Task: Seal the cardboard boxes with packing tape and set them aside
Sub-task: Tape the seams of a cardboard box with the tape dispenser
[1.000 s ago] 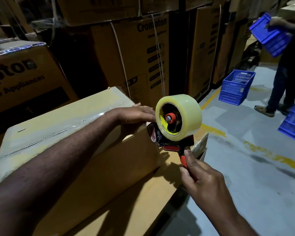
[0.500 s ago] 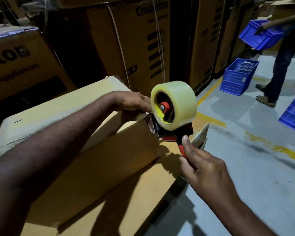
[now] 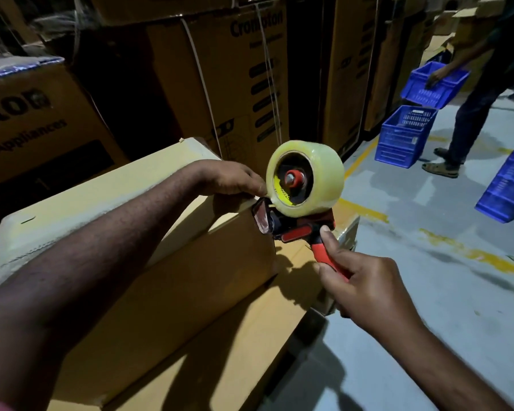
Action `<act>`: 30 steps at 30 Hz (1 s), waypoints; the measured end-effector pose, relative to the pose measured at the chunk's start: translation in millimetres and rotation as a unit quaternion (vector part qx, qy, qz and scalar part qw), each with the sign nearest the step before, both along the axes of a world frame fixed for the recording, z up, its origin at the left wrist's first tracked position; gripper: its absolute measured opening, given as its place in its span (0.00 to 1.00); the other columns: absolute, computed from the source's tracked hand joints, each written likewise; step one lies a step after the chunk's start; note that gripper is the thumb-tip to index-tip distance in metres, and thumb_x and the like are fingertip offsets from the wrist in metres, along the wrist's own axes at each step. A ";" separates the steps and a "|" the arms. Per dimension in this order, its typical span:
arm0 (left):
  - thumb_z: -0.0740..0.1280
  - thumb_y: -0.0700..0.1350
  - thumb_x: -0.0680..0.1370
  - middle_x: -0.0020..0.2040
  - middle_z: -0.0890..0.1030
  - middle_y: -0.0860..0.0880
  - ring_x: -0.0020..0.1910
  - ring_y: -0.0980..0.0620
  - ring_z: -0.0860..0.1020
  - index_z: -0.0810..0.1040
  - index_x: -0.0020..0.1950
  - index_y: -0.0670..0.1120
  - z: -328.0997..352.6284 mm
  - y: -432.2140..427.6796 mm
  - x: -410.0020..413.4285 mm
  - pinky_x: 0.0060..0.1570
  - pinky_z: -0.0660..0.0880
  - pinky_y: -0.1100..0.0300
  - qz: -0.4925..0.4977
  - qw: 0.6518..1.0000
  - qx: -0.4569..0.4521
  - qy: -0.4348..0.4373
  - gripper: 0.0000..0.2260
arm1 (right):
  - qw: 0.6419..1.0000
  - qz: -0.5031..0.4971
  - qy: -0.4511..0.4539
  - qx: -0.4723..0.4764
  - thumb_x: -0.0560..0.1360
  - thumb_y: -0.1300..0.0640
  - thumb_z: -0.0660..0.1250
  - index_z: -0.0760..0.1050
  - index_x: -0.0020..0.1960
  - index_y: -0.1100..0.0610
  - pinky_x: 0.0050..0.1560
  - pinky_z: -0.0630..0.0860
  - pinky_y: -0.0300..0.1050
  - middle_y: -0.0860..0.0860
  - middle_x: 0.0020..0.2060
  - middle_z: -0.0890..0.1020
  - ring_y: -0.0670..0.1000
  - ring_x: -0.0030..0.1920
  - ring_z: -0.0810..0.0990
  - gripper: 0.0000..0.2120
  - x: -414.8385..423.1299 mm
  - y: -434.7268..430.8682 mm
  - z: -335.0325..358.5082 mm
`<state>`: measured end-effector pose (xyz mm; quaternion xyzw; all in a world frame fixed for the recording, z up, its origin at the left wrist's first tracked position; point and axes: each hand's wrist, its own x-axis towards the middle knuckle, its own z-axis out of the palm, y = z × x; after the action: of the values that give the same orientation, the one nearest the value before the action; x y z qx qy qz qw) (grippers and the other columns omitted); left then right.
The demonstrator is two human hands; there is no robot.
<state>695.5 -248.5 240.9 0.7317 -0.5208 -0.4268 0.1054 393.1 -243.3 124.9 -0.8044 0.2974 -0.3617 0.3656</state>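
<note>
Box (image 3: 190,262) sits near left. Right hand (image 3: 365,280) fingers clamped on dispenser (image 3: 297,215) handle at its right top edge; left hand (image 3: 229,179) fingers relaxed, pressing that edge. Risk: dispenser twists, tape wrinkles or lifts.

Our left forearm (image 3: 107,256) is bare and stretches diagonally from the lower left toward the grip. Our left hand (image 3: 229,179) lies palm down on the box (image 3: 190,292), just up and left of the grip, with the fingers together and their tips bending over the edge. Our right forearm (image 3: 428,351) rises from the lower right. Our right hand (image 3: 365,280) wraps its fingers around the handle of the tape gun (image 3: 297,225), and the thumb (image 3: 328,237) points up along the handle.
</note>
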 end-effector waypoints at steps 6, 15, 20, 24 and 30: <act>0.69 0.47 0.80 0.42 0.85 0.49 0.41 0.49 0.82 0.83 0.51 0.42 1.5 0.0 -3.5 0.41 0.80 0.58 0.005 1.000 0.008 -0.019 0.09 | 0.979 -0.001 0.052 -0.197 0.73 0.54 0.69 0.71 0.73 0.51 0.31 0.78 0.46 0.52 0.40 0.82 0.54 0.33 0.79 0.28 -1.3 -1.6 -7.0; 0.67 0.40 0.81 0.31 0.76 0.52 0.28 0.56 0.73 0.78 0.43 0.43 2.9 4.3 -6.5 0.30 0.71 0.64 -0.026 0.997 -0.012 -0.074 0.07 | 0.958 0.014 0.104 -0.269 0.71 0.59 0.73 0.65 0.75 0.47 0.26 0.74 0.47 0.52 0.38 0.78 0.56 0.30 0.74 0.36 -7.4 -10.7 5.4; 0.66 0.44 0.82 0.45 0.81 0.46 0.43 0.49 0.77 0.81 0.54 0.40 3.5 -0.4 -9.6 0.48 0.76 0.52 -0.017 0.996 0.018 -0.085 0.08 | 0.984 -0.004 0.071 -0.162 0.72 0.58 0.72 0.72 0.71 0.48 0.30 0.71 0.44 0.47 0.31 0.74 0.49 0.31 0.71 0.28 -1.6 2.7 6.6; 0.67 0.44 0.82 0.47 0.81 0.41 0.45 0.46 0.76 0.81 0.54 0.41 1.7 -3.6 -12.2 0.48 0.76 0.49 -0.019 0.994 0.006 -0.108 0.07 | 0.987 -0.029 0.134 -0.084 0.74 0.54 0.71 0.72 0.70 0.40 0.32 0.76 0.48 0.47 0.29 0.77 0.50 0.30 0.76 0.27 2.1 7.2 28.4; 0.73 0.47 0.77 0.49 0.84 0.52 0.48 0.52 0.83 0.81 0.54 0.53 -9.2 -5.5 -13.1 0.48 0.83 0.52 -0.070 0.978 -0.005 -0.198 0.08 | 0.987 -0.021 0.142 0.078 0.74 0.49 0.69 0.71 0.68 0.33 0.35 0.81 0.48 0.45 0.28 0.80 0.46 0.26 0.79 0.24 7.6 27.8 27.0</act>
<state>682.4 -254.0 231.7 0.7631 -0.5835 -0.2767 -0.0262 400.7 -215.5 151.9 -0.8100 0.3908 -0.2271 0.3737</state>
